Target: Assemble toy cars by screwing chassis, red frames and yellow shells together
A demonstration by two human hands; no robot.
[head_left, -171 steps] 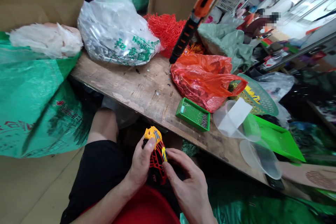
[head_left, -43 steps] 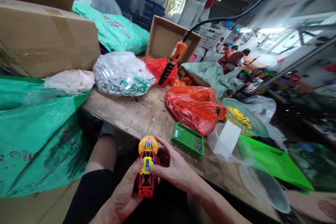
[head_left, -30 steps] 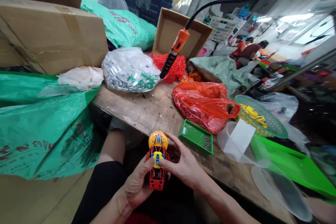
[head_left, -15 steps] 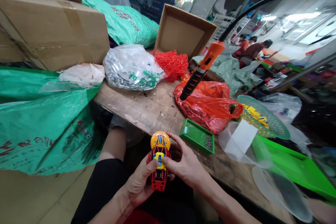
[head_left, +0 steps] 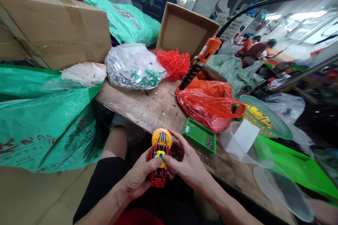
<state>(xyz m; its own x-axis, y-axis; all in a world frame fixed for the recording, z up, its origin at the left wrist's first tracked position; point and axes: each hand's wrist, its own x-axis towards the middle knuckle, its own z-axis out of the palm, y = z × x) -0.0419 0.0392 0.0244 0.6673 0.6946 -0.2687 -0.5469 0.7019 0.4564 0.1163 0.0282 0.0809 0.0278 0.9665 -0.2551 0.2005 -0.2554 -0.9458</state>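
A small toy car point(head_left: 159, 154) with a red cage body, a yellow-orange front and a yellow piece on top sits over my lap, just below the edge of the wooden bench point(head_left: 148, 107). My left hand point(head_left: 137, 179) wraps it from the left and below. My right hand point(head_left: 186, 163) grips it from the right, thumb and fingers pinched on the yellow piece. An orange and black power screwdriver point(head_left: 199, 61) hangs on a black cable above the bench.
A green tray of screws point(head_left: 199, 135) lies near the bench edge. Behind it are a red plastic bag point(head_left: 211, 103), a clear bag of metal parts point(head_left: 133, 66), red netting point(head_left: 173, 63), cardboard boxes point(head_left: 52, 28), clear plastic tubs point(head_left: 245, 139), a green basket point(head_left: 266, 116). People work at the far right.
The hanging screwdriver swung right and then settled slightly back to the left. Both hands kept hold of the toy car, with the right fingers shifting on its yellow top piece.
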